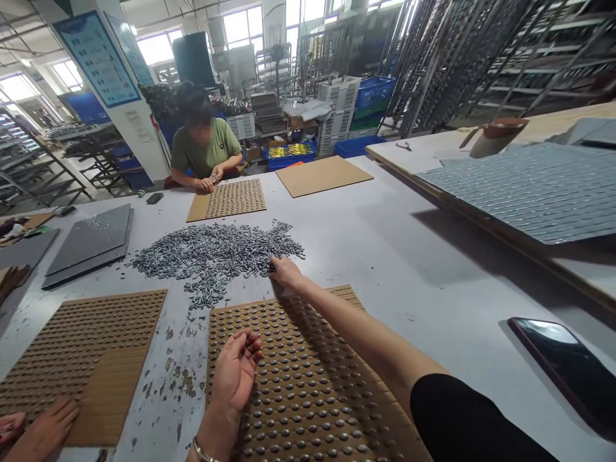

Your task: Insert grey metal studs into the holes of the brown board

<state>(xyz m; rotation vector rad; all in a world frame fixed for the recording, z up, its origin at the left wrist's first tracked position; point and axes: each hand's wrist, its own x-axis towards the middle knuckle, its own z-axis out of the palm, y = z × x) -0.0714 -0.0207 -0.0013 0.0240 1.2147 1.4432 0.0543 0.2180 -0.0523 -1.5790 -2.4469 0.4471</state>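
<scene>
A heap of small grey oval pieces lies in the middle of the white table. My right hand reaches to the heap's near right edge, its fingers bent down onto the pieces; what they grip is hidden. Below the heap is a brown ribbed board set with rows of the same shiny ovals. Above this board's left side my left hand is turned palm up with curled fingers. Something dark may sit in those fingers, too small to make out.
Another person's hand rests on a second studded board at left. Across the table a co-worker bends over a third board. A plain board, grey slabs, a phone and a raised striped panel lie around.
</scene>
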